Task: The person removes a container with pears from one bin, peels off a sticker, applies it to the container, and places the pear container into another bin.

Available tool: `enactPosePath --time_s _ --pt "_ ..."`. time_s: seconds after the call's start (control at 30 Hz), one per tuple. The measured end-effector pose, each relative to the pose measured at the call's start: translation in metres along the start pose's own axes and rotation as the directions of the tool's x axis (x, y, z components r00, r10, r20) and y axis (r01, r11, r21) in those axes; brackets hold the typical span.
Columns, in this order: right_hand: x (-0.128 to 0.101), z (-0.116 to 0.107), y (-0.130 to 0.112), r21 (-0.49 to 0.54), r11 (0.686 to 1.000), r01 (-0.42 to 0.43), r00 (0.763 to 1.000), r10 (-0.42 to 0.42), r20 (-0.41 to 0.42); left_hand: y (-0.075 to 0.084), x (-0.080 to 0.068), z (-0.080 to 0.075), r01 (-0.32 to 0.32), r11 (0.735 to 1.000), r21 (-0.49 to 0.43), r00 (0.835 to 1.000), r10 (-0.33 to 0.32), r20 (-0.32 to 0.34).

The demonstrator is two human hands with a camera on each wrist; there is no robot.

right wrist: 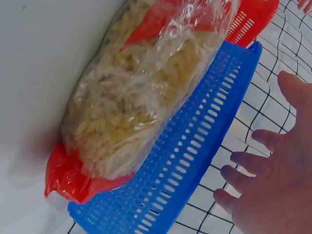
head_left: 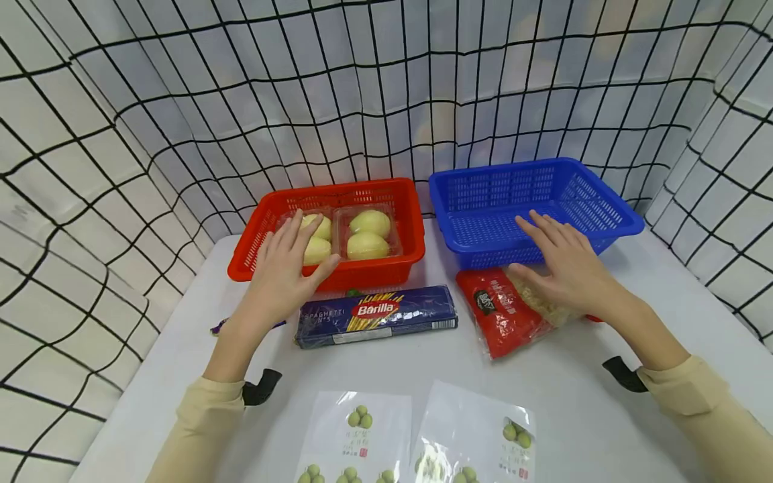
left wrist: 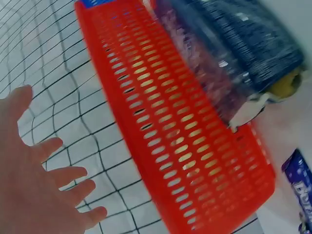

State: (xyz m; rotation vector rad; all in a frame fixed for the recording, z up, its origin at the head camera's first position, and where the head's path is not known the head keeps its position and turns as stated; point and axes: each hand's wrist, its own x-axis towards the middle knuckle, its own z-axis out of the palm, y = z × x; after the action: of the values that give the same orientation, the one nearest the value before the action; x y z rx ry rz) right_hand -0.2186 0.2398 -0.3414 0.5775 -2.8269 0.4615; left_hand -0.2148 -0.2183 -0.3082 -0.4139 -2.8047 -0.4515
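A white table point(head_left: 374, 365) stands inside a booth of pale sheeting crossed by a black net point(head_left: 181, 100). Nearest the person, at six o'clock on the table, lie two clear packets printed with green fruit point(head_left: 356, 436) point(head_left: 477, 436), side by side and just apart. Beyond them, near the middle, a dark blue spaghetti box point(head_left: 377, 315) lies flat with its long side across the view, and at about three o'clock from it a red and clear bag of pasta point(head_left: 513, 308) rests on the table, its far end touching the front wall of the blue basket point(head_left: 483, 198). The right hand point(head_left: 561, 265) hovers over that bag and the basket's near wall with fingers straight and spread, gripping nothing; the right wrist view shows the palm clear of both bag and basket. At nine o'clock from the box, a small purple thing point(head_left: 220, 327) peeks out beside the left forearm, too hidden to name. The left hand point(head_left: 284, 272) is likewise spread and relaxed, over the front edge of the red basket point(head_left: 392, 268) at eleven o'clock, its fingertips above a clear tray of pale yellow fruit point(head_left: 338, 235) inside; whether they touch it cannot be told. The two baskets sit side by side at the far edge, just apart.
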Motion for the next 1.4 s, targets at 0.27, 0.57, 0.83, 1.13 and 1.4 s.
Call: enactPosePath --time_s 0.27,0.57,0.83,1.13,1.4 --pt "-0.002 -0.003 0.010 -0.053 0.998 0.019 0.998 -0.022 -0.066 -0.047 0.012 -0.017 0.047 0.995 -0.083 0.999 -0.045 0.031" --pt "0.003 0.012 0.002 -0.091 0.996 0.018 1.000 -0.018 -0.001 -0.105 0.010 0.000 0.143 0.981 -0.131 0.980 -0.121 0.161" --pt "0.005 0.023 -0.009 -0.077 0.996 0.050 0.999 -0.050 -0.002 -0.107 0.010 -0.002 0.182 0.980 -0.077 0.965 -0.163 0.204" --pt "0.023 0.015 -0.043 -0.029 0.998 0.059 0.998 -0.059 -0.005 -0.105 0.006 -0.002 0.236 0.971 -0.028 0.937 -0.220 0.273" --pt "0.066 0.025 -0.093 -0.043 0.990 0.132 0.989 -0.135 -0.061 -0.107 0.002 0.002 0.220 0.976 0.001 0.942 -0.212 0.259"
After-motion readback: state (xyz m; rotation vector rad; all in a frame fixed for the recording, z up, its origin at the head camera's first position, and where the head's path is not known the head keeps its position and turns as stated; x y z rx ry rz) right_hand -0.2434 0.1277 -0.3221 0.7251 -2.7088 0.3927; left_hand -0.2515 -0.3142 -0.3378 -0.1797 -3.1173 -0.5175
